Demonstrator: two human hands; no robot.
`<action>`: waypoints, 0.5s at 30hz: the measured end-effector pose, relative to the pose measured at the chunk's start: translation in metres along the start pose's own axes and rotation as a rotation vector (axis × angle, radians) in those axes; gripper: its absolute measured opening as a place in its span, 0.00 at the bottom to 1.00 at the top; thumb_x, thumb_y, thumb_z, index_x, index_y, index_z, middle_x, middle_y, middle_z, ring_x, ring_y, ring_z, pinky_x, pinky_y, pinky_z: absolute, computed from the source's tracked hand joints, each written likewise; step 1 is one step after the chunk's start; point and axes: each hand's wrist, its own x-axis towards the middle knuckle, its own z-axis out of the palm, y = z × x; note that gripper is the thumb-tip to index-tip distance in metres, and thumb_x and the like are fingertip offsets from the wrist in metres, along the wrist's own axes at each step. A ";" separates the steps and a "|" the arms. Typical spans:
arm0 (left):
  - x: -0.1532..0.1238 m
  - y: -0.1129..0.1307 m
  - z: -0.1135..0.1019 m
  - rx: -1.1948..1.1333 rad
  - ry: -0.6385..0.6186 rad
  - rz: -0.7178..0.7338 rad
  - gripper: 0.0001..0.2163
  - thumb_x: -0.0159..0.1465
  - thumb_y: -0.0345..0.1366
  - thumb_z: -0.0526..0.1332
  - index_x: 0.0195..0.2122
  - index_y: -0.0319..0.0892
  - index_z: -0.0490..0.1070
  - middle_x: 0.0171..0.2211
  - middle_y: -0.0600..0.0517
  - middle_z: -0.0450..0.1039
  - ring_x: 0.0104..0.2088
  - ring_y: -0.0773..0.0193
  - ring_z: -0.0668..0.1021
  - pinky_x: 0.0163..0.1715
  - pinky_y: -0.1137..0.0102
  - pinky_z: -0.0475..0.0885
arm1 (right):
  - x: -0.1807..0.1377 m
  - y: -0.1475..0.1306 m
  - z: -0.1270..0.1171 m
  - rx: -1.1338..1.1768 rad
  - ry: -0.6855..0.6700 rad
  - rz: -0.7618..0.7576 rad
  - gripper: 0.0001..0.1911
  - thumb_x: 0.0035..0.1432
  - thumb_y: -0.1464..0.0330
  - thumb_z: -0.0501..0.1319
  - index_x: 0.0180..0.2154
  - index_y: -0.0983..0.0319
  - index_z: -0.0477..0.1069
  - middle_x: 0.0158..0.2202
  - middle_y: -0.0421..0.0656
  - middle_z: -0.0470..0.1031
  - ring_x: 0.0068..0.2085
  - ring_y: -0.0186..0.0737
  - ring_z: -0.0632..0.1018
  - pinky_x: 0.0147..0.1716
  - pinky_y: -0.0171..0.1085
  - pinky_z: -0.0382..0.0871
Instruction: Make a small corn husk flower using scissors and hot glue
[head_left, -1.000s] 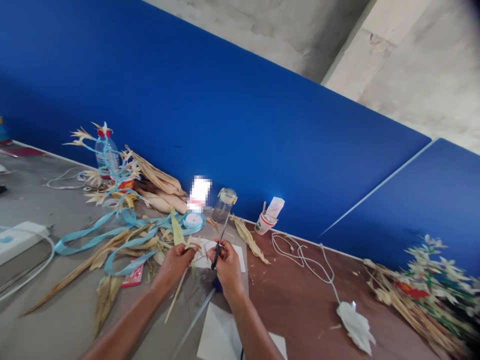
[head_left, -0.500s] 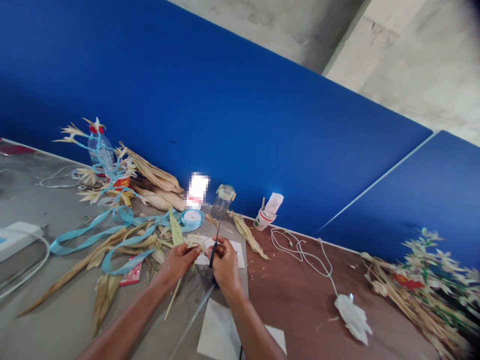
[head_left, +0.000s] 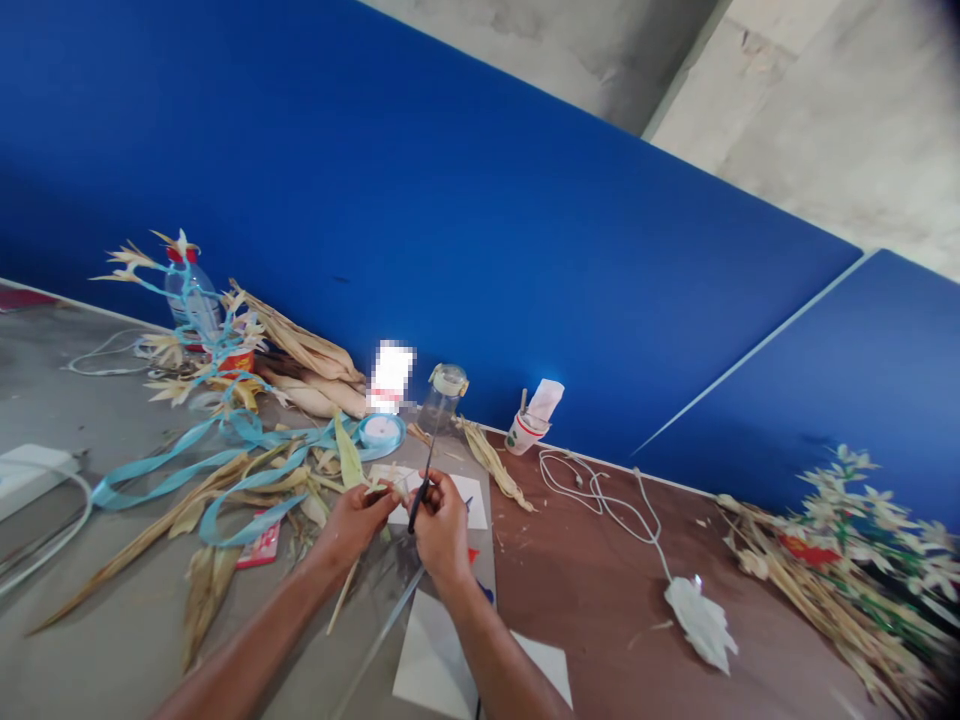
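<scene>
Technician: Where does the slender dark tool (head_left: 418,506) lie relative to the fingers?

Supervisor: Along the thumb side of the right hand (head_left: 442,530). The fingers are curled and grasp it; its thin end projects beyond them to the far side, toward the lidded clear jar (head_left: 441,402).

Technician: State the condition of the left hand (head_left: 357,522).

Supervisor: Thumb and fingertips pinch a pale husk piece (head_left: 392,487). The piece shows at the fingertips, just left of the tool (whether the two touch is too small to tell).

Technician: List the adjacent items.

Supervisor: A white sheet (head_left: 475,498) lies beyond the hands. The blue ribbon spool (head_left: 381,431) is at the far left of it. A thin stalk (head_left: 342,602) extends from below the left hand toward the near side.
</scene>
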 end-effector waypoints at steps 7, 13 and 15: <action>0.001 0.001 -0.006 0.015 0.086 0.016 0.13 0.48 0.45 0.63 0.23 0.39 0.67 0.15 0.61 0.55 0.17 0.73 0.57 0.18 0.75 0.51 | 0.009 0.000 -0.017 -0.416 -0.083 -0.033 0.15 0.52 0.64 0.56 0.41 0.63 0.68 0.31 0.45 0.78 0.31 0.40 0.77 0.28 0.33 0.66; 0.001 0.008 -0.007 0.118 0.125 0.067 0.13 0.46 0.44 0.62 0.26 0.38 0.70 0.14 0.60 0.57 0.17 0.72 0.59 0.18 0.74 0.52 | 0.002 -0.002 -0.021 -1.081 -0.244 -0.084 0.22 0.54 0.66 0.58 0.51 0.62 0.64 0.36 0.48 0.78 0.37 0.45 0.78 0.34 0.36 0.64; 0.001 0.007 -0.007 0.157 0.130 0.089 0.13 0.46 0.43 0.62 0.27 0.38 0.71 0.15 0.59 0.61 0.18 0.71 0.61 0.19 0.74 0.55 | -0.002 -0.006 -0.017 -1.214 -0.298 -0.131 0.21 0.54 0.68 0.57 0.52 0.62 0.63 0.37 0.49 0.78 0.38 0.47 0.78 0.36 0.38 0.64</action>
